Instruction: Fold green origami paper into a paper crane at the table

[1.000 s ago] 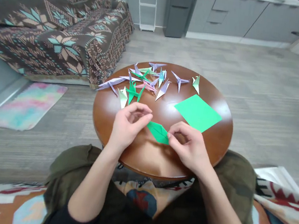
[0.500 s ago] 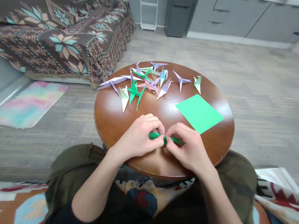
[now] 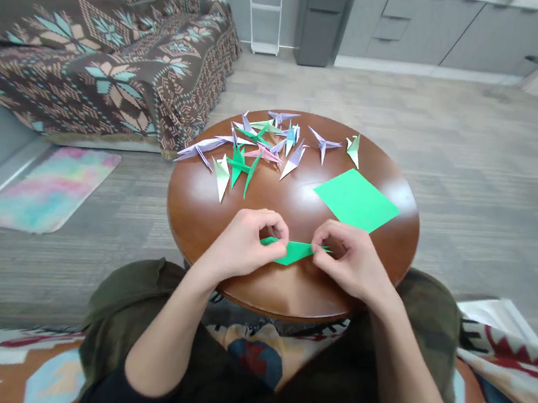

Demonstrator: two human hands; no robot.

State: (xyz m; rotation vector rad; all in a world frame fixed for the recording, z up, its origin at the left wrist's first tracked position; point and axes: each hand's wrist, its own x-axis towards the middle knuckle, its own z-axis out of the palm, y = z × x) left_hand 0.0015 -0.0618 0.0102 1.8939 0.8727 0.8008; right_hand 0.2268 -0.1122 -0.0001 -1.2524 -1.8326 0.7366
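A folded piece of green paper point(image 3: 298, 251) stretches between my two hands, low over the near part of the round table. My left hand point(image 3: 255, 241) pinches its left part between thumb and fingers. At the other end my right hand point(image 3: 344, 256) pinches it, and thin pointed tips stick out past those fingers. Parts of the paper are hidden by the fingers. Just beyond my right hand lies a flat green paper square point(image 3: 357, 200), one corner of it close to the knuckles.
Several folded paper cranes point(image 3: 238, 167) in green, purple, pink and white crowd the far left of the brown table point(image 3: 187, 209). A purple crane point(image 3: 324, 145) and a pale green one point(image 3: 353, 151) lie farther right. A patterned sofa point(image 3: 167, 72) stands beyond, left.
My hands have moved apart. More of the folded green paper now shows between them, its middle spread wider and coming to a point below.
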